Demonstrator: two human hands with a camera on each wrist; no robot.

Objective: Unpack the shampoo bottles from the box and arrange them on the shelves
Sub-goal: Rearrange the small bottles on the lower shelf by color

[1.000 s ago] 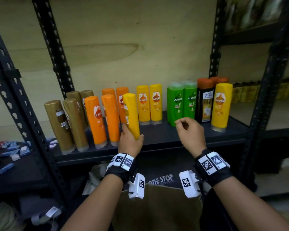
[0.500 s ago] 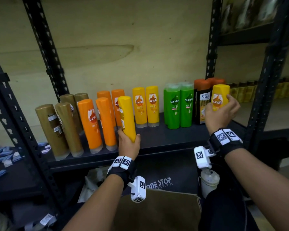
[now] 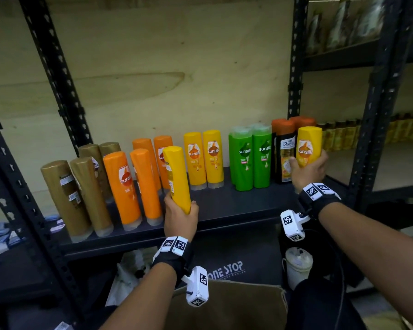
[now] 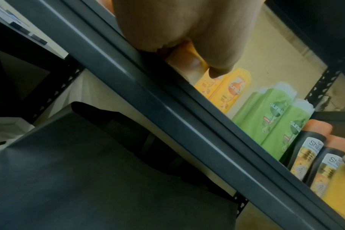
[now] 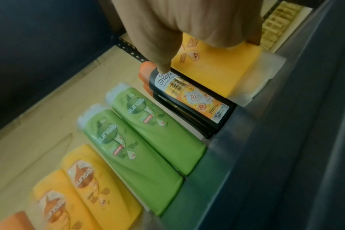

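Hands (image 3: 180,216) (image 3: 309,171) gripping two yellow bottles (image 3: 177,178) (image 3: 308,146)

The right hand (image 3: 308,171), empty a second ago, now grips the yellow Sunsilk bottle (image 3: 308,146) at the shelf's (image 3: 236,206) right end. That bottle is raised slightly.

Shop stockroom, black metal shelving (image 3: 236,208), rows of shampoo bottles (image 3: 250,158)
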